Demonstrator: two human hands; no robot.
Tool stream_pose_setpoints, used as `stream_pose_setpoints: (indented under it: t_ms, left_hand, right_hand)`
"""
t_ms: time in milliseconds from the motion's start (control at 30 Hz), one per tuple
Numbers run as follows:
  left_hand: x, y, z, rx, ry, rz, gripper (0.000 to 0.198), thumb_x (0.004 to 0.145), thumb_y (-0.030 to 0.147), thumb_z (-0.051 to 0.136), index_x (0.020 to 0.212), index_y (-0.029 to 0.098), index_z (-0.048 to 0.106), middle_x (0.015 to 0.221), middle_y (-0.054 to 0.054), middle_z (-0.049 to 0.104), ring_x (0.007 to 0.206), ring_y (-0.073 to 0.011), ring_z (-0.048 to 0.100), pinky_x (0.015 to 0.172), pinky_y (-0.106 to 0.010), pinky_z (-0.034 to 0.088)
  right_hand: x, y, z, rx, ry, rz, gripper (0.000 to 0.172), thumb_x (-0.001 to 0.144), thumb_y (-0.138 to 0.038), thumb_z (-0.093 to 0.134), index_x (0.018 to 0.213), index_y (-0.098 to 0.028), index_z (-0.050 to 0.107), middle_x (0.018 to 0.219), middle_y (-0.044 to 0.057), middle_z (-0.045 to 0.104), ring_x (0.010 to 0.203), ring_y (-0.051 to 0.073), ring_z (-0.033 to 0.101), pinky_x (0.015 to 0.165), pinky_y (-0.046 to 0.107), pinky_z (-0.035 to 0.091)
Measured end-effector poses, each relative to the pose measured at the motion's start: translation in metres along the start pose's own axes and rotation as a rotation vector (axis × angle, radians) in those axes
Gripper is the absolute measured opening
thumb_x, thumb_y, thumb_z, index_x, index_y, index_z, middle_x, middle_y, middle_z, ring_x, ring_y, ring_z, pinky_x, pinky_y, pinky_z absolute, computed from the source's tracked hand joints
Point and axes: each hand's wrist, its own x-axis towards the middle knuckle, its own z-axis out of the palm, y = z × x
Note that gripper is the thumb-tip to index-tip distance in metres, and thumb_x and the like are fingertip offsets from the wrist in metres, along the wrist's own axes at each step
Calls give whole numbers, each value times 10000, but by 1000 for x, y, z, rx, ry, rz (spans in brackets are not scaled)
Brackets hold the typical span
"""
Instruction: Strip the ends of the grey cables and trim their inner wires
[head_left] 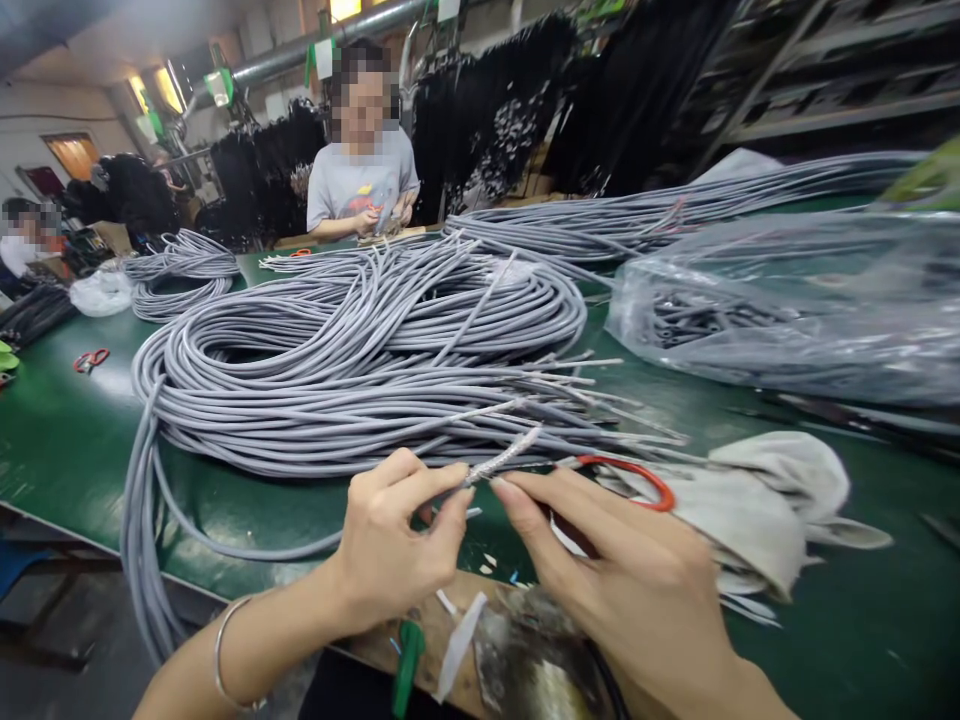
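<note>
My left hand (405, 525) pinches a grey cable close to its stripped end, between thumb and forefinger. From that grip the bare braided shield (506, 457) points up and to the right. My right hand (622, 560) is just right of the braid, thumb and forefinger pressed together; what they hold, if anything, is too small to make out. An orange-red scissor handle (656, 487) shows behind the right hand's fingers, its blades hidden. Beyond both hands lies a large coiled bundle of grey cables (300, 425), many with stripped, frayed ends toward the right.
A pale cloth glove (780, 500) lies right of my right hand on the green table (862, 640). Behind it sits a clear plastic bag (787, 310). Near me are a green-handled tool (407, 665) and white scraps (459, 645). A co-worker (364, 180) works across the table.
</note>
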Motion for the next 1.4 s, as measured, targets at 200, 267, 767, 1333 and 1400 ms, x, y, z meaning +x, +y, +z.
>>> stream_pose_setpoints:
  t_ms: [200, 267, 767, 1333, 1400]
  left_hand:
    - [-1, -1, 0, 42, 20, 32, 149, 804, 125, 560, 848, 89, 697, 566, 2, 549, 424, -52, 407, 398, -159, 375]
    - [0, -1, 0, 50, 21, 42, 143, 805, 126, 561, 841, 94, 695, 564, 3, 553, 422, -52, 407, 398, -160, 376]
    - [-2, -1, 4, 58, -34, 33, 182, 786, 118, 531, 821, 76, 705, 522, 3, 534, 395, -62, 424, 391, -174, 382]
    - [11, -20, 2, -13, -127, -374, 151, 729, 139, 610, 810, 132, 736, 635, -36, 644, 529, -112, 542, 504, -211, 445]
    - [11, -15, 0, -75, -119, -348, 182, 751, 164, 595, 861, 127, 735, 656, -46, 653, 537, -114, 545, 492, -208, 435]
  right_hand:
    - [-3, 0, 2, -12, -4, 10, 99, 886, -159, 521, 800, -162, 569, 629, 0, 624, 530, 94, 591, 561, 204, 445]
    - [-3, -1, 2, -8, -8, 16, 99, 886, -156, 518, 801, -164, 570, 624, 0, 625, 529, 96, 595, 558, 202, 451]
    - [0, -9, 3, 184, -62, 174, 171, 875, -196, 510, 721, -184, 583, 586, -15, 645, 452, 99, 580, 438, 191, 447]
    - [-4, -16, 1, 135, -25, -19, 103, 852, -133, 533, 796, -216, 553, 613, -19, 621, 486, 98, 567, 481, 203, 443]
    - [0, -10, 4, 121, -16, 75, 99, 869, -171, 520, 786, -208, 560, 619, -14, 630, 464, 97, 564, 448, 200, 436]
